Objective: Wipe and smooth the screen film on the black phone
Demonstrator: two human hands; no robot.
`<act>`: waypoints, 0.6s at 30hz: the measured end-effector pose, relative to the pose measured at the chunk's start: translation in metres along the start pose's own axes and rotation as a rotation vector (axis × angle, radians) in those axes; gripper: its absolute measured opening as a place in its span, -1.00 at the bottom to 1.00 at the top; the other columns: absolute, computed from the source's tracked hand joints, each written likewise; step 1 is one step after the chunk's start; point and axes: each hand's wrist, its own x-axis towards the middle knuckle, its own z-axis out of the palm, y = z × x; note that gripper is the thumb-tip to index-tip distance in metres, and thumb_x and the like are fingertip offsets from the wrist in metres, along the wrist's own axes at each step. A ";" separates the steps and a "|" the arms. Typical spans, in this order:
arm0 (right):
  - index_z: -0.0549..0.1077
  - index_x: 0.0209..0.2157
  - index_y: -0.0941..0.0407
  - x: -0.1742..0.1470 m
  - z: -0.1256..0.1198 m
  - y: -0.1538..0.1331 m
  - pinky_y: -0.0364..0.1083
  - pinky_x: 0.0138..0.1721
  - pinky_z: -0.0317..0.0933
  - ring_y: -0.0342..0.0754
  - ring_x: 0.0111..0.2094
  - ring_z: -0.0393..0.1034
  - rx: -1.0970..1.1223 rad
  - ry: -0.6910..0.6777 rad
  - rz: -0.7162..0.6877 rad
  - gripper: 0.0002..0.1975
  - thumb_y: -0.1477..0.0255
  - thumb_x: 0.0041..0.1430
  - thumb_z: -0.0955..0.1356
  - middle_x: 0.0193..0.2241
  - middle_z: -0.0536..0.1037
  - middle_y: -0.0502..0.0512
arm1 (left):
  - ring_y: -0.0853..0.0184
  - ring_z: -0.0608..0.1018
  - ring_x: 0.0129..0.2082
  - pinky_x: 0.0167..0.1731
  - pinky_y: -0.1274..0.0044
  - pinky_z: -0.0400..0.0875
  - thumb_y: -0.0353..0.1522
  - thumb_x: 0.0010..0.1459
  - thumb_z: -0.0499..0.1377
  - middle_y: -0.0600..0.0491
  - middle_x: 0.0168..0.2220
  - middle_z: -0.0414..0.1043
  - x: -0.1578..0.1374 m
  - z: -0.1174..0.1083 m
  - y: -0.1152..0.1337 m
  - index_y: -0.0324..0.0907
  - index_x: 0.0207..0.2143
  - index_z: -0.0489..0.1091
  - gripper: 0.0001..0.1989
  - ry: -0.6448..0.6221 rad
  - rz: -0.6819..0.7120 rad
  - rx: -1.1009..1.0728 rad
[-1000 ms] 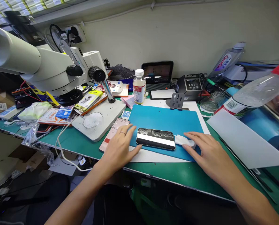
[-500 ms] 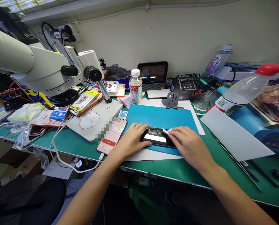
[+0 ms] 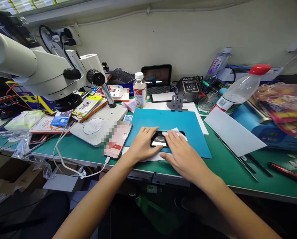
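Note:
A black phone [image 3: 159,140] with a glossy, reflecting face lies on the blue mat [image 3: 148,117]. My left hand [image 3: 145,143] grips its left end, thumb on the near edge and fingers on the far edge. Flat over the phone's right part, my right hand [image 3: 182,152] presses a white wipe [image 3: 183,135] against the surface, its thumb out to the left. The hand hides most of the wipe and the phone's right side. To the left, a second phone [image 3: 118,141] with a lit, partly blurred screen has a white cable plugged in.
A microscope [image 3: 51,71] with a white base [image 3: 101,124] stands at left. Behind the mat are a capped bottle [image 3: 140,91], a small screen device [image 3: 157,78] and a grey metal bracket [image 3: 176,102]. A red-capped bottle [image 3: 238,91], white card [image 3: 234,132] and thin tools [image 3: 238,159] lie right.
My right hand has moved left over the phone and gone from pinching the folded wipe to pressing it flat. My left hand still grips the phone. The camera view has shifted slightly.

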 end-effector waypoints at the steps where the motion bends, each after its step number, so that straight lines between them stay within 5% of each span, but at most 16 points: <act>1: 0.17 0.33 0.42 0.000 0.000 -0.003 0.25 0.32 0.06 0.29 0.38 0.03 0.007 -0.002 -0.021 -0.14 -0.04 0.35 0.10 0.35 0.16 0.49 | 0.07 0.37 0.11 0.11 0.30 0.34 -0.32 0.13 0.26 -0.07 0.13 0.41 0.000 -0.001 0.000 -0.19 0.25 0.20 -0.36 0.001 0.001 0.003; 5: 0.33 0.25 0.30 -0.018 -0.013 0.008 0.22 0.25 0.18 0.24 0.29 0.22 0.063 0.047 -0.047 -0.30 0.03 0.38 0.14 0.27 0.35 0.37 | 0.06 0.37 0.09 0.10 0.28 0.34 -0.37 0.05 0.21 -0.07 0.10 0.40 0.002 0.000 0.002 -0.19 0.23 0.22 -0.35 0.000 -0.004 0.027; 8: 0.51 0.06 0.17 -0.032 -0.026 0.035 0.16 0.15 0.28 0.18 0.13 0.41 0.132 0.163 0.081 -0.49 0.13 0.40 0.16 0.08 0.56 0.26 | 0.03 0.37 0.07 0.08 0.25 0.35 -0.35 0.05 0.18 -0.09 0.07 0.40 0.003 0.002 0.003 -0.20 0.22 0.23 -0.36 -0.002 -0.012 0.052; 13: 0.54 0.02 0.13 -0.037 -0.033 0.068 0.15 -0.08 0.37 0.21 -0.05 0.47 0.218 0.192 0.252 -0.55 0.16 0.30 0.26 -0.08 0.59 0.27 | 0.04 0.37 0.05 0.08 0.26 0.34 -0.36 0.02 0.17 -0.08 0.05 0.40 0.004 0.003 0.005 -0.19 0.19 0.24 -0.38 -0.006 -0.019 0.070; 18: 0.58 -0.35 0.07 -0.030 -0.034 0.074 0.00 -0.29 0.36 0.04 -0.29 0.50 0.275 0.192 0.225 -0.68 0.21 0.29 0.27 -0.30 0.60 0.13 | 0.06 0.38 0.04 0.05 0.28 0.36 -0.38 0.01 0.15 -0.06 0.03 0.41 0.004 0.001 0.005 -0.17 0.17 0.24 -0.39 0.005 -0.030 0.060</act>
